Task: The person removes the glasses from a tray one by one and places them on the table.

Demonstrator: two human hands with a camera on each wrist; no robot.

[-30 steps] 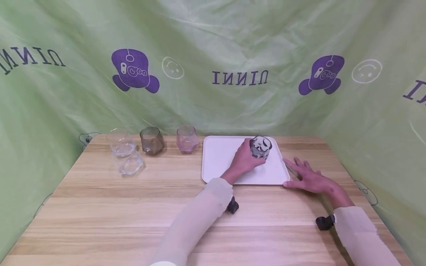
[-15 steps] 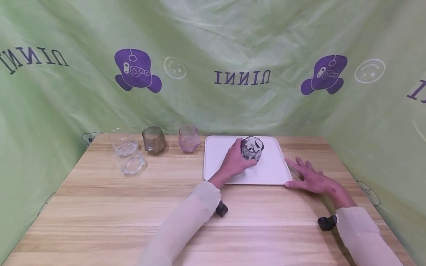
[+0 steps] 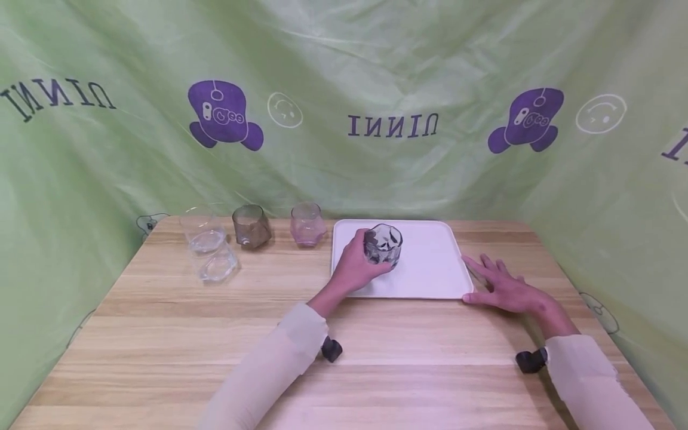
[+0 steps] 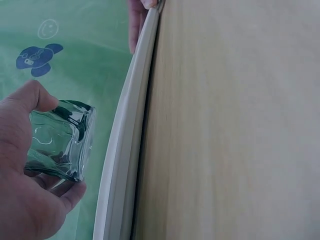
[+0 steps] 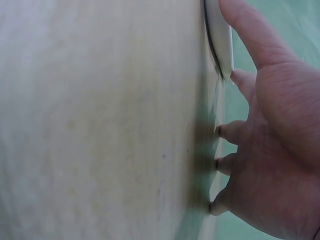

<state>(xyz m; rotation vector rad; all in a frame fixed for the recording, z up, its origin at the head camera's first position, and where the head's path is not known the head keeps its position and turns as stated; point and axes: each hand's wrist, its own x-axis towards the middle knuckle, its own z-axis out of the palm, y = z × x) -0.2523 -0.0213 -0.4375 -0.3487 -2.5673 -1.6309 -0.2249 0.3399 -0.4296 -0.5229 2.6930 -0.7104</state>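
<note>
My left hand point(image 3: 355, 266) grips a clear faceted drinking glass point(image 3: 384, 243) over the left part of a white rectangular tray point(image 3: 430, 263). In the left wrist view the thumb and fingers curl round this glass point(image 4: 62, 140), and a gap shows between its thick base and the tray's rim point(image 4: 120, 135). My right hand point(image 3: 502, 288) is spread at the tray's right side, its thumb and index finger touching the near right corner. The right wrist view shows the other fingertips point(image 5: 225, 165) of that hand resting on the table beside the tray.
Left of the tray stand a pink glass point(image 3: 307, 226) and a smoky brown glass point(image 3: 251, 228). Farther left are a clear glass point(image 3: 206, 239) and another clear glass point(image 3: 219, 266) close in front of it. A green printed curtain point(image 3: 333, 173) hangs behind the wooden table point(image 3: 408, 358).
My left hand has moved left across the tray, carrying the glass from its right part to its left part. The right hand has stayed at the tray's corner.
</note>
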